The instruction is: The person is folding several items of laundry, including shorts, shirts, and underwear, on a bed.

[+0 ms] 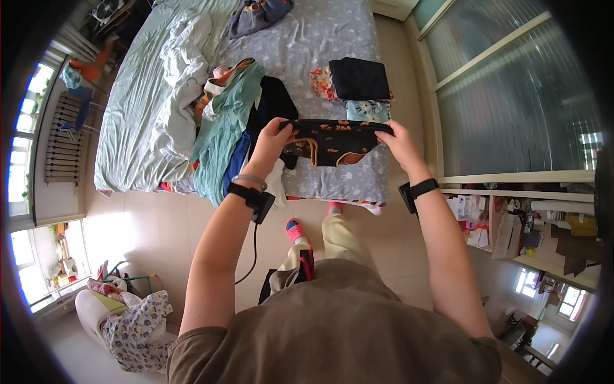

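A pair of dark underpants (336, 139) with an orange-brown print and yellow-trimmed leg openings hangs stretched above the bed's near edge. My left hand (276, 139) pinches one end of its waistband, and my right hand (397, 144) grips the other end. Just beyond the garment lie a folded black cloth (360, 79), a red floral cloth (321, 82) partly under it, and a folded light-blue floral cloth (368, 111). To the left of my left hand sits a loose heap of clothes, with a teal garment (228, 122) on top and black fabric (277, 98) beside it.
The bed carries a grey rabbit-print sheet (331, 29), a crumpled white cover (180, 86) and a dark grey garment (259, 17). Sliding glass doors (508, 105) stand at the right, above cluttered shelves (532, 221). A cloth-draped armchair (91, 312) is at lower left. A cable (254, 254) trails from my left wrist.
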Motion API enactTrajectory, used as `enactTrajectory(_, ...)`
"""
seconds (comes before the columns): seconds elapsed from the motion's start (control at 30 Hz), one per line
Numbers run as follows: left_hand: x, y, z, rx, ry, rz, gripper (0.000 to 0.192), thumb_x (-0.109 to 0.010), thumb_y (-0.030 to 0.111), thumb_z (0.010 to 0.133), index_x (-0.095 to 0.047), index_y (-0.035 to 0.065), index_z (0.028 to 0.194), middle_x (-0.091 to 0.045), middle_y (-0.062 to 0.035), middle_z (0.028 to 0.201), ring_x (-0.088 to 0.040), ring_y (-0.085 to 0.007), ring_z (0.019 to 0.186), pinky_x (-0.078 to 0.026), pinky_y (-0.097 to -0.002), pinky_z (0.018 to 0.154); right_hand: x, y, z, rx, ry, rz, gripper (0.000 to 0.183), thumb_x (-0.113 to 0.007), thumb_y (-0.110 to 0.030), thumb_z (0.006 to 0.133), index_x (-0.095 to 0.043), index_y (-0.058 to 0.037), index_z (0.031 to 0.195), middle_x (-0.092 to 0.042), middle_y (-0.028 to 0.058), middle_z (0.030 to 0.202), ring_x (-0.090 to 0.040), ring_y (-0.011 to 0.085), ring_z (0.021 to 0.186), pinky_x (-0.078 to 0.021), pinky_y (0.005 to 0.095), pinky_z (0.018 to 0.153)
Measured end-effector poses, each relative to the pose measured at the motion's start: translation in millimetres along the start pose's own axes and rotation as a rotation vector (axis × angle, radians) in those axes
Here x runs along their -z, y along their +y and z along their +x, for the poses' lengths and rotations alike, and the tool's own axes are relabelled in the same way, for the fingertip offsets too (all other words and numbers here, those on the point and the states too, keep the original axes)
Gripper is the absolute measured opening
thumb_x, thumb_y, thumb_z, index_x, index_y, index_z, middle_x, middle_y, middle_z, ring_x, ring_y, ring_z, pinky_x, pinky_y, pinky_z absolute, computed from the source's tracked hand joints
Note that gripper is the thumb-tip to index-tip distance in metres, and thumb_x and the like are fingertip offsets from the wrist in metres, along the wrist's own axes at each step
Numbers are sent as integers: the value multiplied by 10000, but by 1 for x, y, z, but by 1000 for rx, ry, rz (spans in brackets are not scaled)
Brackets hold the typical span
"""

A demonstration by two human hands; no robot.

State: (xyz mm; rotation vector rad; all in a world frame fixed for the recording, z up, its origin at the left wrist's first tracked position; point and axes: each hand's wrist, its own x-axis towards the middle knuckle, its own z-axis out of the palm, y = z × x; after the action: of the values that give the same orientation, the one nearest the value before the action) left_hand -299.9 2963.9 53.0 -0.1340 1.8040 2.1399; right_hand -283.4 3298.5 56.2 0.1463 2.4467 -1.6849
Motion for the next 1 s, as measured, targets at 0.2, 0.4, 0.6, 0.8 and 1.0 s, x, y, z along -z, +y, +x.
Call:
enactTrajectory(0.2,-16,-16,19,-25,40,-18,164,-542,102,939,-556,-8,1061,-612,-38,919,-622,-116,892,-485,-217,800,12,24,7,-11,41,143,147,-649,-95,858,-596,-7,964,-609,-8,812,-528,63,740,-427,219,663)
enactTrajectory(0.4,-23,-12,-14,86,-21,229,143,-567,121,926,-586,17,1022,-509,29,663,-501,-55,550,-398,-197,511,42,11,-15,-143,-184,37,105,-640,-59,864,-597,-17,950,-609,-2,819,-559,65,735,-469,217,642)
enactTrajectory(0.6,-31,-23,29,160,16,199,149,-570,144,931,-590,16,1003,-537,24,663,-530,-59,561,-404,-184,510,48,33,38,-218,-209,90,156,-628,-90,877,-607,-12,1011,-610,8,814,-551,66,642,-491,218,570)
enactTrajectory(0.8,-27,-116,106,225,174,64,176,-551,114,930,-552,0,1065,-620,-60,898,-642,-141,802,-516,-236,719,13,148,102,-208,-127,114,159,-621,-75,860,-597,5,994,-614,14,818,-561,87,675,-464,234,620)
enactTrajectory(1.0,-5,-183,102,152,128,420,178,-559,18,821,-572,-6,998,-606,-67,802,-595,-139,739,-476,-243,690,-7,203,91,-38,-166,-104,142,-571,9,774,-600,-13,911,-616,49,837,-575,148,753,-452,278,673)
